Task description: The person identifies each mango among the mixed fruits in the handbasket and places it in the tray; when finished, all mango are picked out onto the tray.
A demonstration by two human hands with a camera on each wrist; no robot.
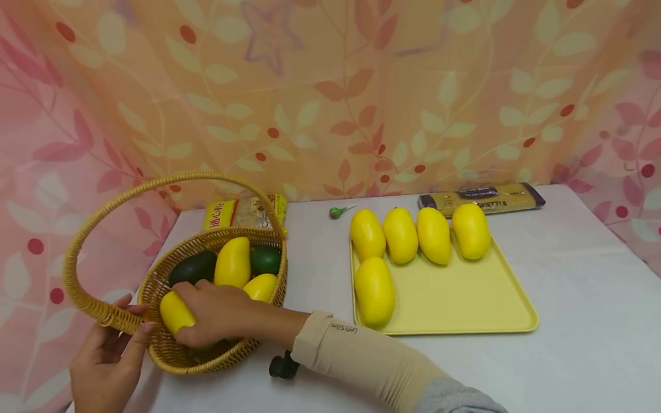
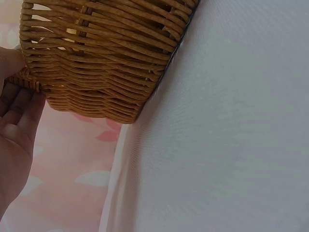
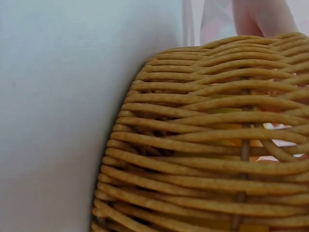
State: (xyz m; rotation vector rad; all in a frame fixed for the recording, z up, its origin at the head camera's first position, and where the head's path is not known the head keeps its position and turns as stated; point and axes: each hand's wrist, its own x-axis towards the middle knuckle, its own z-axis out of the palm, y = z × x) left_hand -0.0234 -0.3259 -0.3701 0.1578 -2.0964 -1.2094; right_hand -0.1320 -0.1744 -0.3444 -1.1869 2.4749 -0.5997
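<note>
My left hand [image 1: 105, 367] grips the near-left rim of a wicker basket [image 1: 206, 364], at the foot of its arched handle [image 1: 77, 252]. In the left wrist view, the fingers of that hand lie against the woven rim. Reaching inside the basket, my right hand [image 1: 222, 312] holds a yellow mango [image 1: 175, 312] between thumb and fingers. Beyond the hand lie another upright mango [image 1: 232, 264], a partly covered mango [image 1: 260, 287], a dark avocado [image 1: 193, 267] and a dark green fruit [image 1: 265, 260]. The right wrist view shows mostly the basket's woven side [image 3: 203, 145].
Right of the basket lies a yellow tray [image 1: 454, 298] with several mangoes along its back and left sides. A spaghetti pack [image 1: 501, 199] sits behind it. A wrapped lollipop [image 1: 338, 212] and a yellow food packet [image 1: 242, 213] lie at the back, before a patterned curtain [image 1: 320, 115].
</note>
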